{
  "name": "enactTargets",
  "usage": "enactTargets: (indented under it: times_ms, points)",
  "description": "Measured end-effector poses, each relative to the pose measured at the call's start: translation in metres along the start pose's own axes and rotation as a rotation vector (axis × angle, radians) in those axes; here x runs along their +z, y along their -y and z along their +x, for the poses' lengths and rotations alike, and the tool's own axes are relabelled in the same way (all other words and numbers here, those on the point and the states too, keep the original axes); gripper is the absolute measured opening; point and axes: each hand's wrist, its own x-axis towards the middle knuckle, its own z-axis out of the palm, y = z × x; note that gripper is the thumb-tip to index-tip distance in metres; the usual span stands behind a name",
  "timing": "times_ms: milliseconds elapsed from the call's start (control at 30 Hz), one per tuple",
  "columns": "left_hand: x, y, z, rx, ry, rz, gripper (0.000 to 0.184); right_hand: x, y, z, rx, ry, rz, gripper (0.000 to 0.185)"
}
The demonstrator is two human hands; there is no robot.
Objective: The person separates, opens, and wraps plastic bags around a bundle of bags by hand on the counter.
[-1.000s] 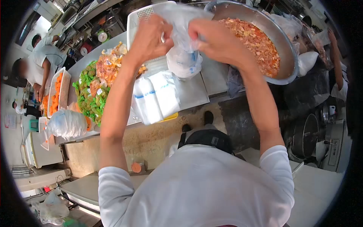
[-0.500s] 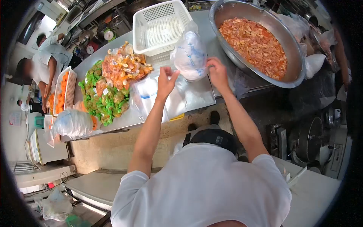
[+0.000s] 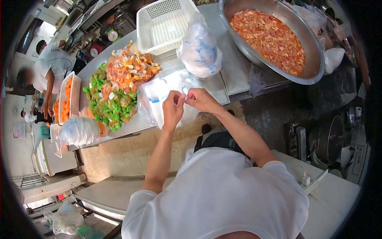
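My left hand (image 3: 174,109) and my right hand (image 3: 202,100) meet over the front edge of a stack of flat plastic bags (image 3: 159,89), fingertips pinched together and almost touching. Whatever lies between the fingertips is too thin to make out. Just behind them stands an upright rounded bundle wrapped in clear plastic with blue print (image 3: 201,51). Left of the flat bags lie a pile of clear bags with orange contents (image 3: 129,69) and a pile of green-tied bags (image 3: 111,99).
A large metal basin (image 3: 254,55) holds red-orange chopped meat (image 3: 270,38). An empty white perforated basket (image 3: 165,24) is at the back, and another basket (image 3: 73,101) holds orange pieces. A full plastic bag (image 3: 81,131) sits on the left corner. People stand at the far left.
Both hands were raised above the wrapped bundle with clear plastic, then came down to its sides. Now they have moved forward-edge-ward onto the flat bags and closed together, leaving the bundle standing.
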Motion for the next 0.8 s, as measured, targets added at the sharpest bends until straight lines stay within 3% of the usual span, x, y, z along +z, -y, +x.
enactTargets:
  times_ms: [100,133,200,233,267,300,367,400,433,467,500,533,567,633,700,767,800]
  points:
    - [-0.007,-0.024,-0.007,-0.500,0.234,-0.339,0.016,-0.009,0.023,-0.017,0.004,-0.003,0.070,0.027]
    - [-0.006,-0.026,-0.011,-0.447,0.262,-0.471,0.019,-0.014,0.029,-0.024,-0.081,-0.018,-0.006,0.030]
    - [-0.014,-0.033,-0.003,-0.512,0.116,-1.142,0.024,-0.027,0.016,-0.033,-0.084,-0.169,0.083,0.034]
    - [-0.017,-0.039,0.003,-0.528,0.045,-1.481,0.027,-0.043,0.018,-0.034,-0.105,-0.388,0.070,0.034]
    - [-0.026,-0.043,0.012,-0.508,0.131,-1.710,0.030,-0.066,0.021,-0.032,-0.128,-0.612,0.052,0.034]
    - [-0.034,-0.057,0.017,-0.423,0.331,-1.521,0.029,-0.097,0.042,-0.035,-0.089,-0.686,0.010,0.032]
    - [-0.051,-0.108,0.031,-0.238,0.687,-1.114,0.028,-0.140,0.107,-0.040,-0.309,-0.660,0.434,0.030]
    - [-0.056,-0.143,0.042,-0.075,0.576,-0.594,0.032,-0.155,0.151,-0.053,-0.470,-0.510,0.613,0.030]
    - [-0.060,-0.153,0.058,0.155,0.385,-0.185,0.032,-0.165,0.186,-0.066,-0.622,-0.278,0.489,0.028]
    - [-0.062,-0.169,0.078,0.489,0.153,-0.044,0.025,-0.170,0.208,-0.074,-0.762,-0.045,0.360,0.027]
    - [-0.069,-0.187,0.104,0.890,-0.075,0.248,0.018,-0.171,0.218,-0.068,-0.758,-0.076,0.070,0.023]
    - [-0.070,-0.196,0.134,1.097,-0.222,0.378,0.017,-0.174,0.227,-0.053,-0.741,-0.104,-0.222,0.021]
    - [-0.067,-0.187,0.161,1.094,-0.135,0.406,0.016,-0.182,0.232,-0.038,-0.715,-0.129,-0.515,0.019]
    - [-0.052,-0.146,0.196,1.090,0.031,0.470,0.015,-0.188,0.179,0.006,-0.674,-0.105,-0.691,0.016]
    - [-0.024,-0.084,0.187,0.486,0.234,0.079,0.012,-0.175,0.111,0.026,-0.603,-0.214,-0.827,0.013]
    - [0.002,-0.002,0.179,0.257,0.475,0.242,0.013,-0.149,0.052,0.028,-0.377,-0.299,-0.604,0.016]
    - [0.015,0.009,0.163,0.438,0.295,0.159,0.018,-0.142,0.035,0.026,-0.402,-0.331,-0.559,0.016]
